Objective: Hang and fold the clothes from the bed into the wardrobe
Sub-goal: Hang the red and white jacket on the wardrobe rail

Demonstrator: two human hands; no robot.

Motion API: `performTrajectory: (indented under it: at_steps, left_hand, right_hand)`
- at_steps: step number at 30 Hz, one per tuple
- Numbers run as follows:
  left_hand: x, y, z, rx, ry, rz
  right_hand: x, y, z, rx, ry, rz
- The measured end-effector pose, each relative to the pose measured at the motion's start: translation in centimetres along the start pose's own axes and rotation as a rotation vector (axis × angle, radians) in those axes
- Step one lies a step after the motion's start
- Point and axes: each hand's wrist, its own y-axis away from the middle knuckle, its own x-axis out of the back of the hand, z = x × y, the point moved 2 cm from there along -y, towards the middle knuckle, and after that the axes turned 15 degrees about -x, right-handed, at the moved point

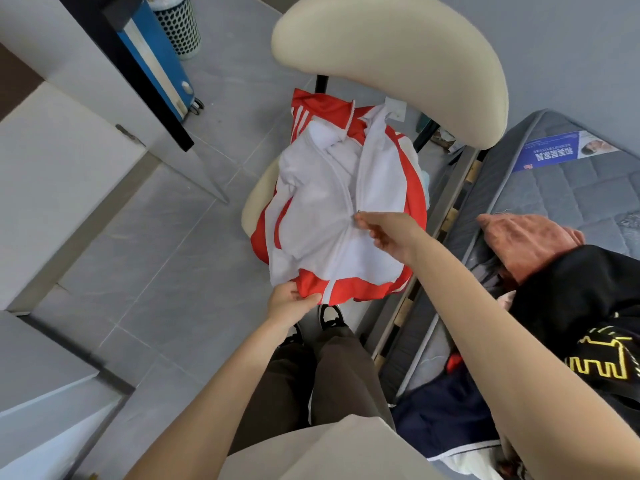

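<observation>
A red jacket with white stripes and a white lining [332, 202] lies spread, lining up, on the seat of a cream chair [391, 57]. My left hand [291, 301] grips the jacket's red bottom hem beside the zip. My right hand [388, 230] pinches the zip pull halfway up the front. On the bed [568, 188] at the right lie a pink garment [526, 240], a black garment with a yellow print [581, 327] and a dark blue garment [446, 420].
A white wardrobe door [52, 188] and cabinet edges stand at the left. Farther back are a blue case [156, 60] and a mesh bin [180, 26]. Grey tiled floor [166, 258] lies between wardrobe and chair. The bed frame runs close along the chair's right side.
</observation>
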Motion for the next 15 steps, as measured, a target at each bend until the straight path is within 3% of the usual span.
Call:
performTrajectory:
  at_steps: [2, 5, 9, 11, 15]
  left_hand:
    - [0.3, -0.4, 0.2, -0.025, -0.146, 0.090]
    - [0.3, -1.1, 2.8, -0.326, -0.468, 0.199]
    - [-2.2, -3.0, 8.0, -0.663, -0.828, 0.118]
    - [-3.5, -3.7, 10.1, -0.739, -0.844, 0.102]
    - [-4.3, -4.6, 11.6, -0.710, -0.781, 0.080]
  right_hand:
    - [-0.4, 0.2, -0.1, 0.011, 0.125, -0.006]
    - [-0.7, 0.7, -0.3, 0.005, 0.249, -0.031]
    - [-0.4, 1.6, -1.8, 0.018, 0.357, -0.062]
    - [-0.1, 2.2, -2.8, 0.025, 0.366, -0.108]
    - [0.6, 2.1, -5.2, 0.011, 0.285, -0.121]
